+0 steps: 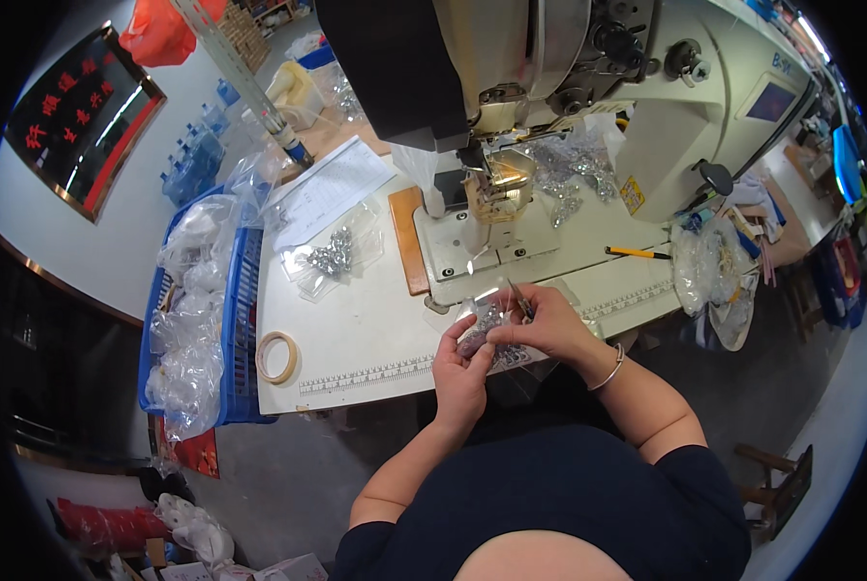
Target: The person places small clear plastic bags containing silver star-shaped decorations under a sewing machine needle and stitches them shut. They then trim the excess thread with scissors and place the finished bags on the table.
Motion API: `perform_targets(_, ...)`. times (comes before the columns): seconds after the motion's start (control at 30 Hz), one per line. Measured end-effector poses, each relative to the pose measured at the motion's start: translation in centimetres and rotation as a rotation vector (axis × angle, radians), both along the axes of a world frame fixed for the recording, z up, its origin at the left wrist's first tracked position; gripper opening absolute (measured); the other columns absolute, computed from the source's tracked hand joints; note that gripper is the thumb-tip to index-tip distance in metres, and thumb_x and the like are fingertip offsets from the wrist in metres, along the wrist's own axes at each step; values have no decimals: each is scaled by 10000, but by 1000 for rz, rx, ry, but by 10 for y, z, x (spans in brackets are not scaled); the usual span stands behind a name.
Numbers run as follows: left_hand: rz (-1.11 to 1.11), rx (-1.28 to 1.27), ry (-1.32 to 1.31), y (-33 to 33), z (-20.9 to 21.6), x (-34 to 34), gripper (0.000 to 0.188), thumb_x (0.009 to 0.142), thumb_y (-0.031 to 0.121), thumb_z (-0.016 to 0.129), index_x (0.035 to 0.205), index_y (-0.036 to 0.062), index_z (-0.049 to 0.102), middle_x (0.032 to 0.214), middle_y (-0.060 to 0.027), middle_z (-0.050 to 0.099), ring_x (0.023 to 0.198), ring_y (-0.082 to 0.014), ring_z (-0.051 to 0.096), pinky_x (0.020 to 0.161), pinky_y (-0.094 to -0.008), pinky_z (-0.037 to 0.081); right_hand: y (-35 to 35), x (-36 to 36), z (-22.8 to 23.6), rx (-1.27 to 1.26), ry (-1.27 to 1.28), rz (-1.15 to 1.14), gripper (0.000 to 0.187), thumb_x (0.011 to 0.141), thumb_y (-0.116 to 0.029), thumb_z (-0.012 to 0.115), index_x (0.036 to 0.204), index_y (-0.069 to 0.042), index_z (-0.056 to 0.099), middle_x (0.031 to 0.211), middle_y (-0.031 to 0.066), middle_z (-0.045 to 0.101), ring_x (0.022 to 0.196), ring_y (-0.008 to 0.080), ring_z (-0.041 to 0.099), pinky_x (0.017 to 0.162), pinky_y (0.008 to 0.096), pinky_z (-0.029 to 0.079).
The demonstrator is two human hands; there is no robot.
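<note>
Close in front of the sewing machine (496,208), both hands meet over the near edge of the white table (356,320). Between them is a small clear plastic bag (485,324) of shiny silvery pieces. My left hand (460,378) is closed on its left side, with thumb and fingers pinching the plastic. From the right, my right hand (554,327) grips the bag too. A slim dark metal tool (521,300), perhaps thread snips, sticks up from its fingers. More silvery pieces (516,356) show just under the hands; whether they are bagged I cannot tell.
Left on the table are a bag of silvery pieces (332,257), papers (332,189) and a tape roll (277,358). A blue basket (244,339) of plastic bags stands beside it. Silvery pieces (569,174) lie behind the needle area; a yellow-black pen (637,253) lies right.
</note>
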State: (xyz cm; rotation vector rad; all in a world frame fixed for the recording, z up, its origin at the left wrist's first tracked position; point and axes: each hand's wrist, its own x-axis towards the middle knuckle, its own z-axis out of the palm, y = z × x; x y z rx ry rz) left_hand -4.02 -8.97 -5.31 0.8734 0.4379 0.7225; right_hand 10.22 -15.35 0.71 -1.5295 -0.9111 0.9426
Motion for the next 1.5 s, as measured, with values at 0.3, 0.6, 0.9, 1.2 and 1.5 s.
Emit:
perform_targets(0.3, -73, 13, 16, 3, -1, -1, 332, 856, -55, 517, 1173, -44, 416, 1078, -154, 553, 975, -191, 589, 865, -311, 503, 3, -3, -26, 66, -30, -77, 267, 665, -206, 782, 800, -19, 648, 663, 0, 605, 592, 56, 493, 551, 224, 414)
perform_targets(0.6, -115, 25, 7, 10, 6, 1, 251, 847, -44, 528, 1094, -57, 485, 1000, -150, 599, 904, -200, 622, 836, -314, 513, 2, -4, -25, 122, 234, -93, 201, 746, -159, 740, 803, 6, 639, 695, 32, 622, 595, 79, 553, 550, 212, 444)
perform_targets(0.9, -102, 23, 49, 11, 7, 2, 224, 837, -46, 535, 1057, -59, 500, 959, -156, 612, 847, -218, 644, 797, -326, 533, 1, -6, -29, 124, 456, -105, 152, 786, -120, 702, 836, -4, 618, 697, 27, 610, 572, 81, 547, 533, 206, 446)
perform_targets(1.2, -138, 127, 80, 16, 10, -3, 234, 852, -22, 548, 1078, -60, 503, 988, -146, 620, 869, -193, 639, 801, -295, 527, -2, -17, -22, 183, 270, -146, 151, 787, -107, 702, 841, 4, 616, 732, 45, 619, 616, 81, 560, 556, 217, 463)
perform_targets(1.5, -68, -95, 76, 32, 17, -3, 260, 831, -28, 548, 1082, -51, 482, 981, -186, 611, 852, -236, 640, 787, -336, 537, -18, 44, -31, -10, -308, -329, 341, 753, -163, 718, 1028, 13, 618, 794, 6, 601, 726, 109, 560, 697, 245, 453)
